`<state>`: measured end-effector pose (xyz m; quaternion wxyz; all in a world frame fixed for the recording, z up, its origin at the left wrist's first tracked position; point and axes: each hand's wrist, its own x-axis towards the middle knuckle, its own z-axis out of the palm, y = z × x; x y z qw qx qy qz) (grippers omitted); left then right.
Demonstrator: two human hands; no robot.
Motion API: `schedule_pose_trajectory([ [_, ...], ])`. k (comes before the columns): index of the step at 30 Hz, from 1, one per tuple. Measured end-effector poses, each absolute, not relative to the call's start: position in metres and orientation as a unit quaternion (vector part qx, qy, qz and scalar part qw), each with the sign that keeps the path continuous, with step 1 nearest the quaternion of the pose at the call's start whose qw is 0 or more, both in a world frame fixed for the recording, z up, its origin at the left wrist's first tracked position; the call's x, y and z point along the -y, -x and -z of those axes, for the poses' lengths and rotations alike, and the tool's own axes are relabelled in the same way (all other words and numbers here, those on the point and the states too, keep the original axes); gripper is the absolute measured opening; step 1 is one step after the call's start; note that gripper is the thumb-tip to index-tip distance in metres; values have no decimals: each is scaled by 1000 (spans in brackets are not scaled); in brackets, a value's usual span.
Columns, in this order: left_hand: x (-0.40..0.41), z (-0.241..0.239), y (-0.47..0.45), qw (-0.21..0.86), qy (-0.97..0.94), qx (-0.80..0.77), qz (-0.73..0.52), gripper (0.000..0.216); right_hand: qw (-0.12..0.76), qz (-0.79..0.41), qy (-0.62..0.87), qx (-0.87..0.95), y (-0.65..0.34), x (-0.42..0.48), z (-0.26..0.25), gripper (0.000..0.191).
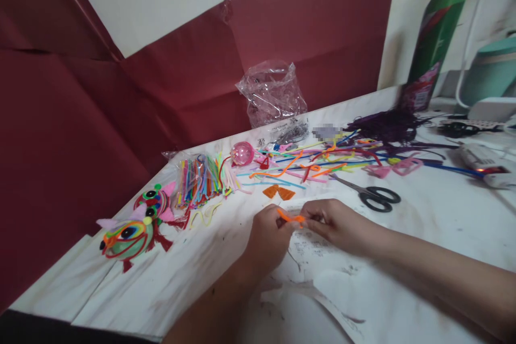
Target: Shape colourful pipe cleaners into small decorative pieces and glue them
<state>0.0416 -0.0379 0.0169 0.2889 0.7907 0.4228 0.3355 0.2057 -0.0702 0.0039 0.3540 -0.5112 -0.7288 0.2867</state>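
Between my two hands is a short orange pipe cleaner (291,217), bent near its middle. My left hand (269,231) has its fingers closed around one end. With thumb and forefinger pinched, my right hand (328,224) grips the other end. Just beyond them, a pair of orange-brown triangular pieces (278,192) lies on the white table. Black-handled scissors (373,196) rest beyond my right hand, blades pointing left. Under my hands is a sheet of printed paper (318,250), partly covered by them.
Loose coloured pipe cleaners (282,172) spread along the back. A bagged bundle of pipe cleaners (201,180) and colourful fish-like crafts (129,239) sit left. A clear plastic bag (274,97), purple strands (382,126), a green box (437,43) and a glue gun (484,164) stand farther off.
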Motion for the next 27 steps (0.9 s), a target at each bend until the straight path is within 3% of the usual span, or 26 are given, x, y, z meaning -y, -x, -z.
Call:
schedule_pose_trajectory([
  [4,35,-20,-38,303,-819,-377,-310,10,349,-336,494,722,-207,71,-6,18],
  [9,35,-18,-40,407,-704,-394,-429,7,453,-494,450,590,-199,71,-9,24],
  [14,39,-6,-46,517,-616,-373,-463,11,495,-485,467,550,-187,76,-2,28],
  [21,38,-9,-44,455,-659,-405,-442,7,500,-409,483,591,-187,77,1,29],
  [27,39,-19,-43,363,-732,-415,-400,6,441,-383,491,647,-197,72,-2,25],
])
